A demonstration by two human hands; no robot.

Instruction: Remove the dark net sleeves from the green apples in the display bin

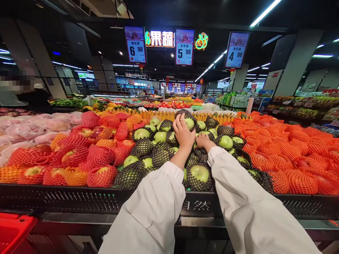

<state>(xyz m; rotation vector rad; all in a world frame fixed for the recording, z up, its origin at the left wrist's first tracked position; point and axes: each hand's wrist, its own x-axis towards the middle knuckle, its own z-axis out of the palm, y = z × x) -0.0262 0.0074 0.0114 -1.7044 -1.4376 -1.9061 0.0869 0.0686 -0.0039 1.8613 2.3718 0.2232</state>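
My left hand (183, 133) is wrapped round a green apple (189, 123) in a black foam net, lifted slightly above the pile at the back. Close beside it, my right hand (203, 141) reaches in among the netted apples with its fingers curled. What those fingers grip is hidden behind the hand and the dark netting. More green apples in black nets lie around both hands, including one (199, 173) at the front near the rim and another (225, 141) to the right. White sleeves cover both forearms.
Red-netted apples (100, 155) fill the left side and orange-netted fruit (293, 156) the right. A black slatted rim (77, 195) runs along the front of the display. A red basket (12, 236) stands low at left. Price signs (185, 46) hang overhead. A person (20, 91) is at far left.
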